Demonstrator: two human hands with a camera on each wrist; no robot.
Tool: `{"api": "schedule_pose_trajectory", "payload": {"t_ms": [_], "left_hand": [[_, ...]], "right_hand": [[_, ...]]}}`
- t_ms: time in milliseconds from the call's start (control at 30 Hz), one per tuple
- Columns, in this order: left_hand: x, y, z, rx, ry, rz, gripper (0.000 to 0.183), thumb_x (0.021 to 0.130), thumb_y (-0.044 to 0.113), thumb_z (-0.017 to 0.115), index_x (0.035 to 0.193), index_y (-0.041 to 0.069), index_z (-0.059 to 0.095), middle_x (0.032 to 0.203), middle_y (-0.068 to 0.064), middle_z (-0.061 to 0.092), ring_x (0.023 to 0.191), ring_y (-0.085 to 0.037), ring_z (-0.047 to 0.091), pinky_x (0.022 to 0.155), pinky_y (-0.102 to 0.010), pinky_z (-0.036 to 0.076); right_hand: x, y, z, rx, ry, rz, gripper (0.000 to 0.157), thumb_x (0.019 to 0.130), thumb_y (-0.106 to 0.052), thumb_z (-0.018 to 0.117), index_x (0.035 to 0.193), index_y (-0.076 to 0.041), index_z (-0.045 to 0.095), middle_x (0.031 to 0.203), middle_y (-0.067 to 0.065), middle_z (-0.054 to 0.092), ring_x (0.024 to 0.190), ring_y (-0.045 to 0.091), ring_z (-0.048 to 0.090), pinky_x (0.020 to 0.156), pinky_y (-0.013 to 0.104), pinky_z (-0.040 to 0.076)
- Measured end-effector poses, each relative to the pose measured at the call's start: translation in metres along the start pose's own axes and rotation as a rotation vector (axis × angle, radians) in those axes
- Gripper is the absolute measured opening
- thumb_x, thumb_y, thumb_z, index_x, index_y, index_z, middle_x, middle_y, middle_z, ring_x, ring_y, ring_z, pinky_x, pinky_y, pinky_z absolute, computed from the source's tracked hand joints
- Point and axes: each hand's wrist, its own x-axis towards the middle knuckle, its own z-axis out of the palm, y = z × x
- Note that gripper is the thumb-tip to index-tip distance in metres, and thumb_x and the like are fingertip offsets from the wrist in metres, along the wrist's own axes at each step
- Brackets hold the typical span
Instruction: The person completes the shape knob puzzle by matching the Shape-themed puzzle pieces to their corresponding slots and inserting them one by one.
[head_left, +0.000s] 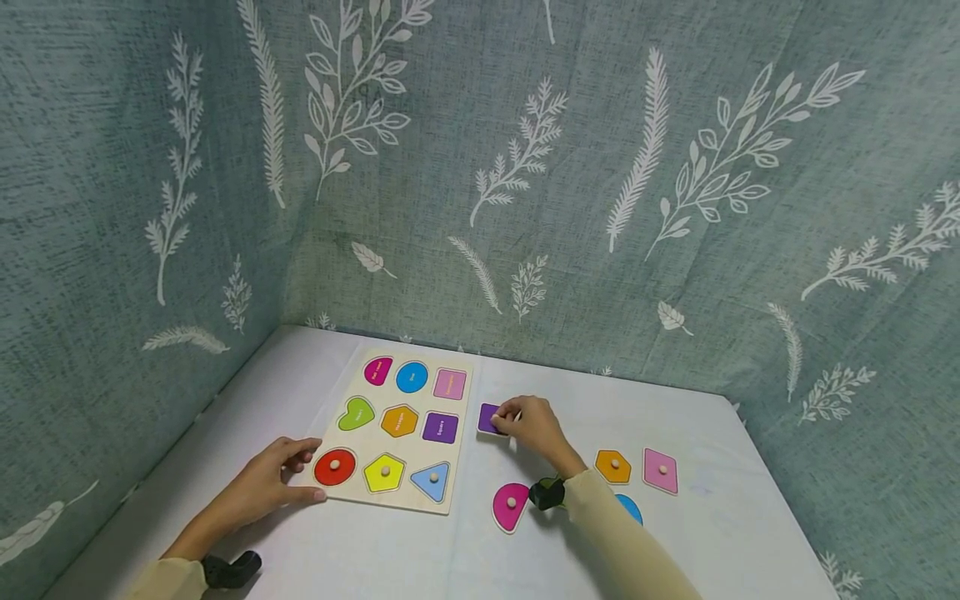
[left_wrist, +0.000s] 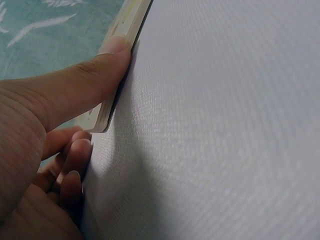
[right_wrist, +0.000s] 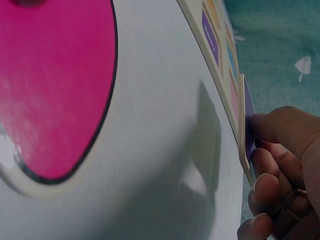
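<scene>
A wooden shape puzzle board (head_left: 467,392) lies on the white table. Its red oval (head_left: 327,475), yellow pentagon (head_left: 377,479) and light blue triangle (head_left: 431,493) have knobbed pieces in them; the other shapes show printed words. My left hand (head_left: 258,486) grips the board's near left corner, thumb on the front edge and curled fingers at the left side. Just right of the board, my right hand (head_left: 534,429) pinches a purple square piece (head_left: 486,412) by its middle. In the right wrist view the purple piece (right_wrist: 248,102) is tilted above the table; the fingers hide its knob.
Loose on the table at right lie a magenta semicircle piece (head_left: 504,512), an orange hexagon piece (head_left: 606,472), a pink parallelogram piece (head_left: 660,483) and a blue round piece (head_left: 632,507) partly behind the right sleeve. Patterned green cloth (head_left: 570,292) stands along the table's back and sides.
</scene>
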Motion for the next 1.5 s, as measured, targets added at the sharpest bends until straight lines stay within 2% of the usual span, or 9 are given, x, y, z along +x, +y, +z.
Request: {"api": "schedule_pose_trajectory", "payload": {"t_ms": [433, 533, 767, 900, 1133, 1300, 1500], "left_hand": [[0.000, -0.001, 0.002, -0.016, 0.003, 0.003, 0.097, 0.064, 0.029, 0.099, 0.141, -0.008, 0.053, 0.108, -0.009, 0.056, 0.099, -0.025, 0.052, 0.098, -0.049, 0.050], [0.001, -0.001, 0.003, -0.011, 0.008, -0.011, 0.098, 0.064, 0.032, 0.099, 0.142, -0.006, 0.054, 0.108, -0.008, 0.056, 0.099, -0.025, 0.052, 0.099, -0.049, 0.051], [0.002, -0.001, 0.002, -0.028, 0.008, 0.008, 0.097, 0.065, 0.030, 0.099, 0.142, -0.008, 0.053, 0.108, -0.009, 0.056, 0.100, -0.027, 0.052, 0.099, -0.051, 0.049], [0.001, -0.001, 0.002, -0.040, 0.005, -0.015, 0.100, 0.064, 0.032, 0.099, 0.143, -0.006, 0.052, 0.109, -0.008, 0.055, 0.101, -0.026, 0.052, 0.102, -0.051, 0.049], [0.000, -0.003, 0.002, -0.031, 0.003, -0.013, 0.097, 0.065, 0.030, 0.099, 0.143, -0.007, 0.053, 0.110, -0.008, 0.056, 0.101, -0.025, 0.053, 0.102, -0.051, 0.049], [0.000, -0.003, 0.004, -0.044, 0.005, -0.015, 0.098, 0.064, 0.031, 0.099, 0.143, -0.006, 0.053, 0.110, -0.008, 0.056, 0.101, -0.025, 0.052, 0.102, -0.048, 0.050], [0.000, -0.003, 0.002, -0.048, 0.008, -0.028, 0.102, 0.062, 0.033, 0.099, 0.144, -0.006, 0.052, 0.111, -0.008, 0.056, 0.101, -0.026, 0.051, 0.103, -0.051, 0.049]], "right_hand": [[-0.001, -0.005, 0.007, -0.001, -0.010, -0.013, 0.011, 0.093, -0.022, 0.078, 0.085, -0.015, 0.076, 0.067, -0.011, 0.060, 0.064, 0.007, 0.051, 0.059, 0.025, 0.042], [0.000, -0.009, 0.008, -0.009, -0.017, -0.016, 0.011, 0.093, -0.022, 0.078, 0.084, -0.015, 0.076, 0.067, -0.011, 0.060, 0.064, 0.008, 0.051, 0.059, 0.025, 0.042], [0.005, -0.020, 0.011, -0.022, -0.033, -0.017, 0.012, 0.092, -0.022, 0.078, 0.084, -0.014, 0.077, 0.066, -0.010, 0.059, 0.064, 0.007, 0.049, 0.058, 0.024, 0.038], [0.007, -0.026, 0.017, -0.021, -0.043, -0.025, 0.011, 0.091, -0.021, 0.079, 0.084, -0.013, 0.078, 0.066, -0.010, 0.058, 0.063, 0.007, 0.047, 0.056, 0.023, 0.036], [0.013, -0.035, 0.029, -0.036, -0.068, -0.034, 0.012, 0.092, -0.024, 0.078, 0.084, -0.015, 0.077, 0.065, -0.011, 0.058, 0.065, 0.006, 0.049, 0.062, 0.024, 0.039], [0.015, -0.042, 0.036, -0.025, -0.076, -0.043, 0.011, 0.092, -0.024, 0.078, 0.085, -0.016, 0.078, 0.066, -0.012, 0.059, 0.065, 0.005, 0.050, 0.061, 0.024, 0.040], [0.017, -0.045, 0.042, -0.016, -0.085, -0.037, 0.012, 0.092, -0.026, 0.078, 0.085, -0.017, 0.078, 0.066, -0.013, 0.058, 0.066, 0.005, 0.050, 0.060, 0.023, 0.039]]}}
